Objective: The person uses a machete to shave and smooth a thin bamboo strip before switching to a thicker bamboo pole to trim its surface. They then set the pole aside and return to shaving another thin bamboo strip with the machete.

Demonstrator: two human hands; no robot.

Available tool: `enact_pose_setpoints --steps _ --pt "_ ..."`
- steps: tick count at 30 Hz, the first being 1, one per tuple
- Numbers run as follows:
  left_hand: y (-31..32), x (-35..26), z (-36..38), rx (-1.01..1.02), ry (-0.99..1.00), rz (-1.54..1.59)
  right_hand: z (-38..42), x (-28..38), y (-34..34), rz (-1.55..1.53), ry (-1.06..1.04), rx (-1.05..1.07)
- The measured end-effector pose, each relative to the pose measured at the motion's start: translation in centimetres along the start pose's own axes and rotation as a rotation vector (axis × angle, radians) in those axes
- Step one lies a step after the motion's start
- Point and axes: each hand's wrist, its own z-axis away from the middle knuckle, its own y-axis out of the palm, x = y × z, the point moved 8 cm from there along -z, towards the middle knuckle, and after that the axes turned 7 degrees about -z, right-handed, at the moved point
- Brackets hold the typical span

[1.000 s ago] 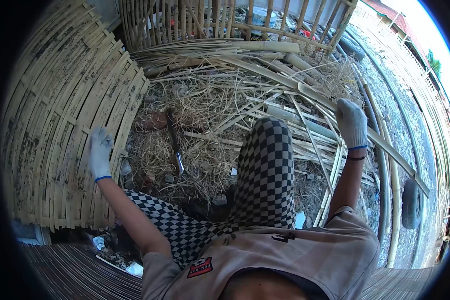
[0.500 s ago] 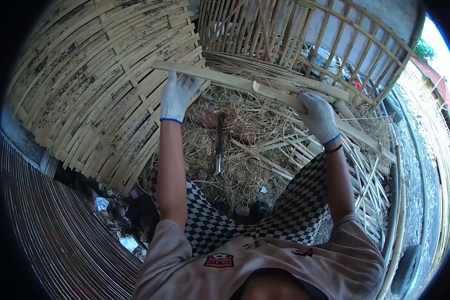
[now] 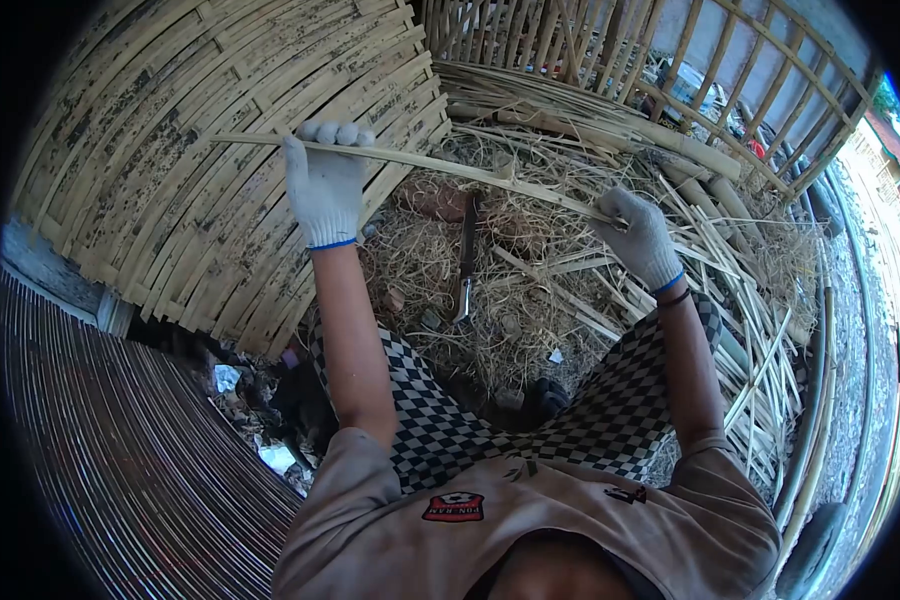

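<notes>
A long, thin bamboo strip [image 3: 450, 170] is held up across the front of me, its left end sticking out past my left hand. My left hand [image 3: 328, 190], in a white knit glove with a blue cuff, has its thumb and curled fingers around the strip. Gloved likewise, my right hand [image 3: 638, 238] pinches the strip at its right end. Below the strip, a knife [image 3: 467, 250] with a long dark blade lies on the shavings, its far end by a reddish brick-like block [image 3: 435, 200].
A woven bamboo panel [image 3: 200, 170] leans at the left, above a ribbed dark surface [image 3: 120, 430]. Bamboo shavings [image 3: 420, 270] cover the ground. Split strips [image 3: 750, 380] pile up at the right, bamboo poles [image 3: 690, 150] lie behind, and a slatted bamboo fence [image 3: 710, 70] stands at the back.
The strip has shifted left and turned so that its narrow edge shows. My left hand has moved left and its fingers have curled over the strip; my right hand now holds its right end.
</notes>
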Motion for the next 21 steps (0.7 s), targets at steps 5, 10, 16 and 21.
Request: enact_pose_setpoints --steps 5,10,16,21 --pt "3.2 -1.7 0.5 0.076 0.057 -0.024 0.0 -0.1 0.3 0.027 -0.011 -0.047" --pt "6.7 -3.8 1.3 0.157 0.083 0.080 -0.1 0.9 0.6 0.212 -0.092 -0.086" --pt "7.1 -10.8 3.0 0.139 0.265 0.093 -0.8 3.3 -0.5 0.337 -0.146 -0.252" --pt "8.8 -19.4 5.0 0.197 0.390 0.000 -1.1 4.6 0.3 0.253 -0.038 -0.379"
